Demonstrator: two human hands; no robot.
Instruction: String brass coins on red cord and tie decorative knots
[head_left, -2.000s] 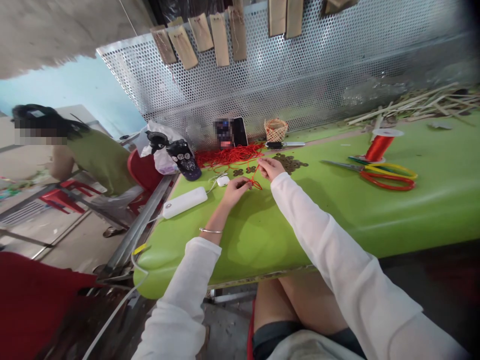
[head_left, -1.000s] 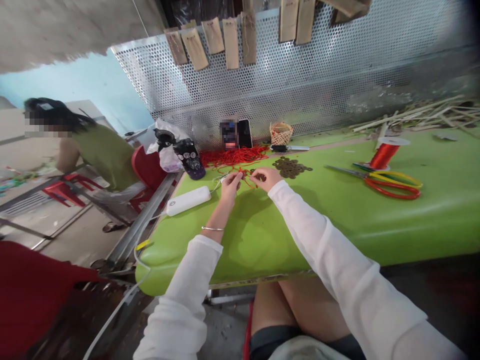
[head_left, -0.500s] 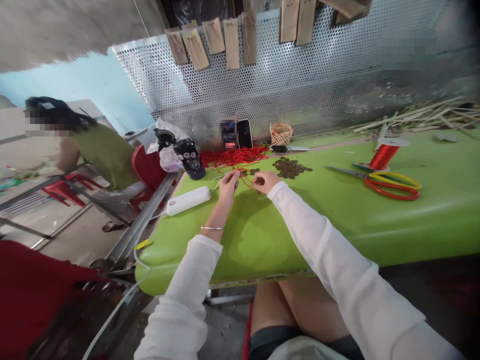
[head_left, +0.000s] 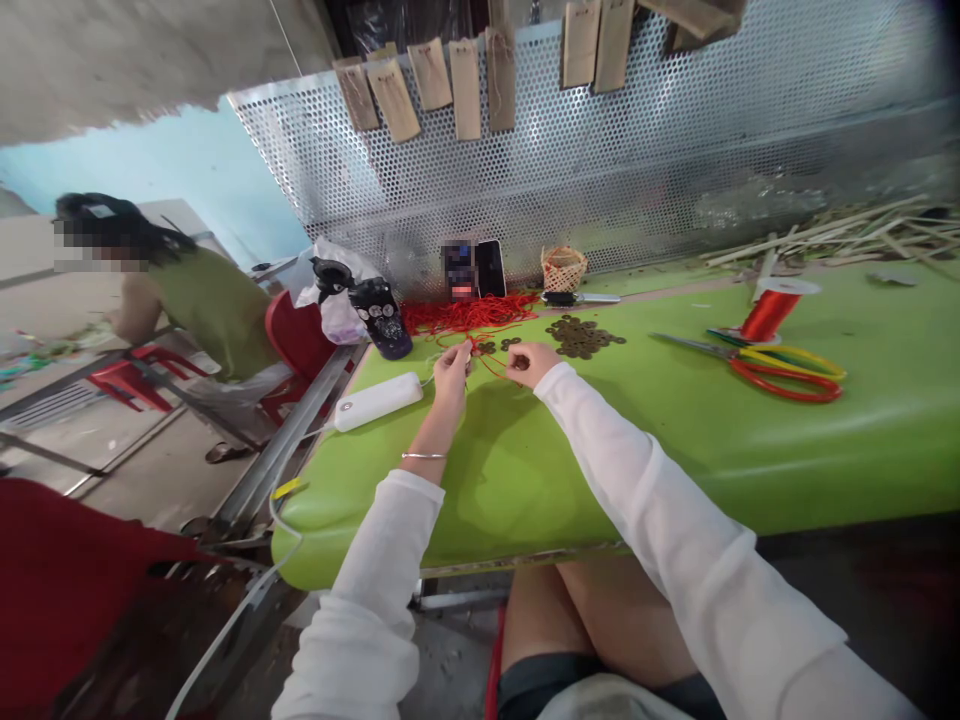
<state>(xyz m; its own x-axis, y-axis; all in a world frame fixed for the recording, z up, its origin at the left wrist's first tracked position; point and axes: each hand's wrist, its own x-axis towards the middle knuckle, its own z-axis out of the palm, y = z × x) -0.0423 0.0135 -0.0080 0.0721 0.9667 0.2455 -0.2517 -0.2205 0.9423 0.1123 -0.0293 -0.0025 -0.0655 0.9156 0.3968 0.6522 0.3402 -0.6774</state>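
Note:
A thin red cord (head_left: 492, 370) runs between my two hands over the green tabletop (head_left: 517, 480). My left hand (head_left: 453, 368) pinches one part of it, with a red bit showing above the fingertips. My right hand (head_left: 532, 364) is closed on the cord's other end, its fingers curled; whether a coin sits in them too I cannot tell. Just beyond the hands lie a few loose dark coins (head_left: 510, 343). A pile of round, holed coins (head_left: 581, 337) spreads right of my right hand. Behind lies a heap of red cords (head_left: 472, 312).
Scissors (head_left: 780, 370) and a spool of red thread (head_left: 772, 310) lie at the right. A white power bank (head_left: 379, 402) and a dark tumbler (head_left: 382, 318) are at left. Along the back are a phone (head_left: 491, 268), a small basket (head_left: 564, 270) and a brush (head_left: 577, 298). Another person (head_left: 202, 300) sits far left.
My left hand has shifted slightly left and down, and the red cord stretches a little longer between the hands. My right hand stays nearly in place.

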